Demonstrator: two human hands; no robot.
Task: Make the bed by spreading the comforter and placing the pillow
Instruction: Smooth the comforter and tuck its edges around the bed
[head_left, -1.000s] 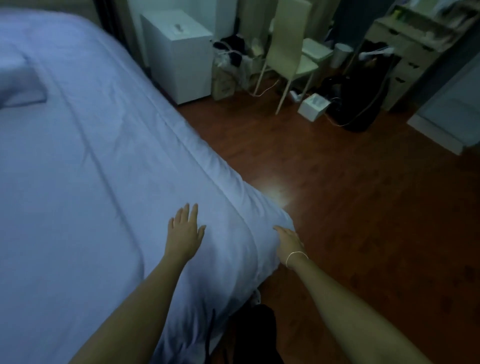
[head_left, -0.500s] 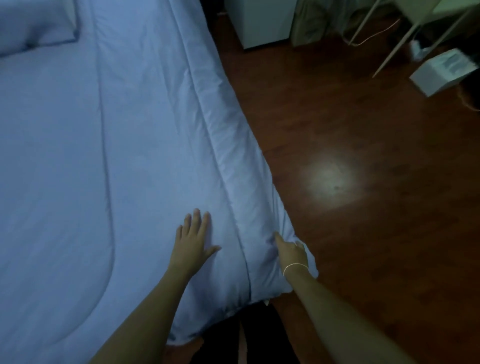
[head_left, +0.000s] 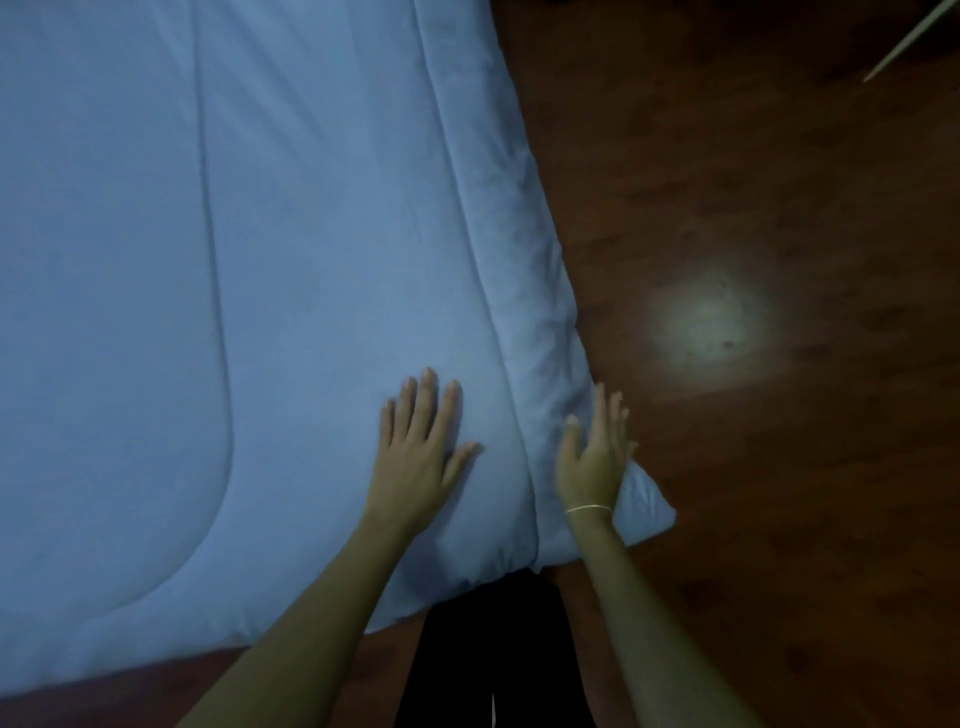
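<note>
The pale blue comforter (head_left: 234, 312) lay spread flat over the bed and filled the left and middle of my view, with stitched seams running along it. My left hand (head_left: 421, 457) rested flat on it near the corner, fingers straight and a little spread. Just beside it, my right hand (head_left: 595, 457) stood on its edge against the hanging side of the comforter, fingers straight, holding nothing, a thin bracelet (head_left: 589, 507) on the wrist. To the right was the dark wooden floor (head_left: 779, 467) with a bright spot of light (head_left: 704, 325).

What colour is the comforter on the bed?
Plain pale blue comforter, stitched seams only; seen in the head view.
</note>
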